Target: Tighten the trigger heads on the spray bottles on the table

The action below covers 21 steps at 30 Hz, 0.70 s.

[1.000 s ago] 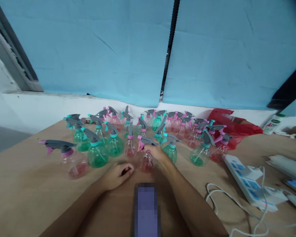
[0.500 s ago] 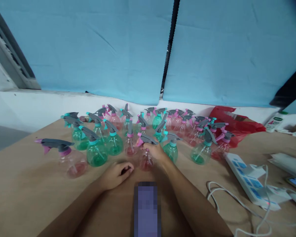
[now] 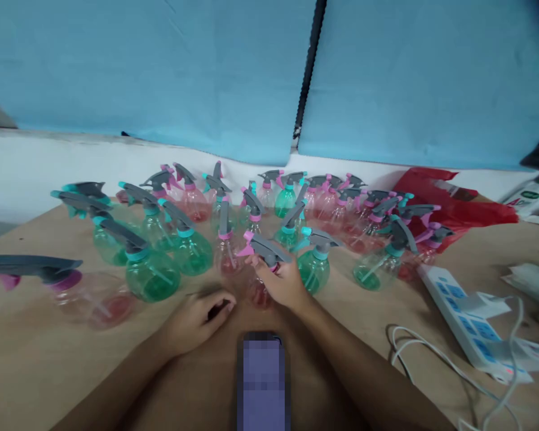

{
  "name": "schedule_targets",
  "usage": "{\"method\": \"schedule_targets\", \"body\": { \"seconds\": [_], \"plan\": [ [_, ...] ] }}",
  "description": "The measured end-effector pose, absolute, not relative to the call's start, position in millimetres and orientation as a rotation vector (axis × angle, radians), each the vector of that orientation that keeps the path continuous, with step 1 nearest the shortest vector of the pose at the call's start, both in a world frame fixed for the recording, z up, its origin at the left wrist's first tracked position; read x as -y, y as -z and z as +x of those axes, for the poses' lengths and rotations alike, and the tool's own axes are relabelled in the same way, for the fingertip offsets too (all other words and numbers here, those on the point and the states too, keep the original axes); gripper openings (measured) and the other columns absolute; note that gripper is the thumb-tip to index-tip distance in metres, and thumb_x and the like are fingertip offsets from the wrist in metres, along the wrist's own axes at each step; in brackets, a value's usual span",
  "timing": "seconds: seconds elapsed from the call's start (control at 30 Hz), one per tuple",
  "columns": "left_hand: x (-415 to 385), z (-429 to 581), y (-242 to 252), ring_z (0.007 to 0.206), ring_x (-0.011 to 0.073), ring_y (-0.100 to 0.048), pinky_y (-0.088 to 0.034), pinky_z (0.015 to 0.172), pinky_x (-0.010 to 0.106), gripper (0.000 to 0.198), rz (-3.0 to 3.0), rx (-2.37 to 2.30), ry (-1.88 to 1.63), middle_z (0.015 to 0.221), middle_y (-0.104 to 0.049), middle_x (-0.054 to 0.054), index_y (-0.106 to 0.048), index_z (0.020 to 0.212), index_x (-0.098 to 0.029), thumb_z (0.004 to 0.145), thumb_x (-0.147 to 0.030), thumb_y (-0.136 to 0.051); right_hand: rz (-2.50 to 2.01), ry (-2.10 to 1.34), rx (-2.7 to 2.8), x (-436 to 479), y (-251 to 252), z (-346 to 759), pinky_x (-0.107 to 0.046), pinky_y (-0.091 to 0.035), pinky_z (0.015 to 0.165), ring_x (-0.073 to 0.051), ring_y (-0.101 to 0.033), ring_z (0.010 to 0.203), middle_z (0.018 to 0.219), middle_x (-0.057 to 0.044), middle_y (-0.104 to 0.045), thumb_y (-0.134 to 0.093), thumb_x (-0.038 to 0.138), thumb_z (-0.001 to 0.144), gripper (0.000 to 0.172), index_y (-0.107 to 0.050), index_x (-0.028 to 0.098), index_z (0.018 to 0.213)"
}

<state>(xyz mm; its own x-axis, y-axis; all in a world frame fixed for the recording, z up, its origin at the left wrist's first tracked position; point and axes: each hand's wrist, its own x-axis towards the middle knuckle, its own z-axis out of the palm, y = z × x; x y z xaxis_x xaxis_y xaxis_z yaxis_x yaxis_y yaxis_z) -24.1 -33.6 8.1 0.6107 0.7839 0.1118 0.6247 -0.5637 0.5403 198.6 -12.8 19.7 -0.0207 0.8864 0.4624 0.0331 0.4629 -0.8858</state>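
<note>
My right hand (image 3: 285,281) is wrapped round the neck of a pink spray bottle (image 3: 261,294) with a grey and pink trigger head. That bottle stands upright on the table, its nozzle pointing left. To its left, my left hand (image 3: 202,317) rests on the tabletop with loosely curled fingers and nothing in them. Near the hands stand a green spray bottle (image 3: 314,269), another green spray bottle (image 3: 155,278) and a slim-looking pink spray bottle (image 3: 227,256). A pink spray bottle (image 3: 112,302) is at the far left front.
Several more pink and green spray bottles crowd the table's back. A phone (image 3: 263,383) with a blurred screen lies between my forearms. At right are a white power strip (image 3: 465,323) with plugs and cables (image 3: 424,344), a red plastic bag (image 3: 465,209) and a white bottle (image 3: 532,197).
The view has moved closer and tilted down, so the bottles look larger and more spread. My right hand still grips the pink spray bottle; my left hand stays curled on the table.
</note>
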Motion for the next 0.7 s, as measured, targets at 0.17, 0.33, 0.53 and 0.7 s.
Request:
{"method": "schedule_targets", "body": {
  "seconds": [0.17, 0.33, 0.53, 0.7],
  "plan": [
    [33.2, -22.5, -8.8, 0.076, 0.0136, -0.068, -0.047, 0.068, 0.022, 0.021, 2.348, -1.169, -0.454, 0.096, -0.075, -0.003, -0.068, 0.105, -0.026, 0.099, -0.035, -0.049, -0.865, -0.813, 1.430, 14.8, -12.9, 198.6, -0.031, -0.051, 0.078, -0.015, -0.062, 0.075, 0.083, -0.001, -0.067, -0.062, 0.032, 0.091, 0.012, -0.069, 0.023, 0.096],
    [32.5, -22.3, -8.8, 0.078, 0.0140, -0.069, -0.048, 0.069, 0.022, 0.022, 2.358, -1.173, -0.470, 0.096, -0.076, -0.003, -0.068, 0.105, -0.026, 0.099, -0.035, -0.049, -0.841, -0.732, 1.477, 15.8, -16.2, 200.2, -0.033, -0.052, 0.083, -0.018, -0.067, 0.086, 0.090, -0.003, -0.071, -0.061, 0.030, 0.092, 0.012, -0.070, 0.023, 0.097],
    [32.1, -25.4, -7.7, 0.072, 0.0137, -0.068, -0.049, 0.066, 0.022, 0.023, 2.374, -1.170, -0.462, 0.094, -0.076, -0.002, -0.069, 0.105, -0.026, 0.099, -0.035, -0.049, -0.783, -0.743, 1.459, 22.5, -21.4, 202.6, -0.035, -0.054, 0.083, -0.018, -0.067, 0.083, 0.094, -0.004, -0.071, -0.057, 0.032, 0.094, 0.016, -0.068, 0.024, 0.103],
    [31.5, -30.5, -6.4, 0.081, 0.0160, -0.071, -0.052, 0.071, 0.023, 0.024, 2.381, -1.191, -0.514, 0.097, -0.077, -0.001, -0.068, 0.107, -0.025, 0.099, -0.036, -0.048, -0.774, -0.617, 1.375, 49.9, -52.2, 198.1, -0.035, -0.057, 0.079, -0.018, -0.068, 0.079, 0.090, -0.002, -0.071, -0.061, 0.030, 0.092, 0.016, -0.070, 0.027, 0.106]
  ]
}}
